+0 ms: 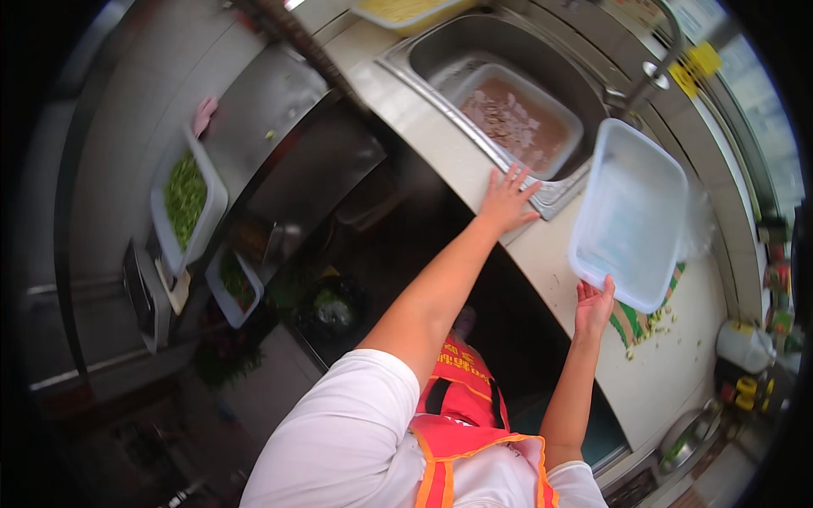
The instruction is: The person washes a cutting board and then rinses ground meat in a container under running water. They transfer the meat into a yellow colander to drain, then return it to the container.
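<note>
My left hand lies with fingers spread on the front rim of the steel sink, palm down. In that sink is a translucent plastic tub with pale pieces, possibly meat, in reddish-brown liquid. My right hand grips the near end of a rectangular white plastic tub, which is tilted over the counter beside the sink; no solid food shows inside it. Under and beside this tub lie a green and tan patterned sheet and scattered green bits. A clear plastic bag is partly hidden behind the tub.
The faucet stands behind the sink. A tub of yellowish strips is at the top. At left are a tub of chopped greens with a person's hand near it, and another tub. A metal bowl is lower right.
</note>
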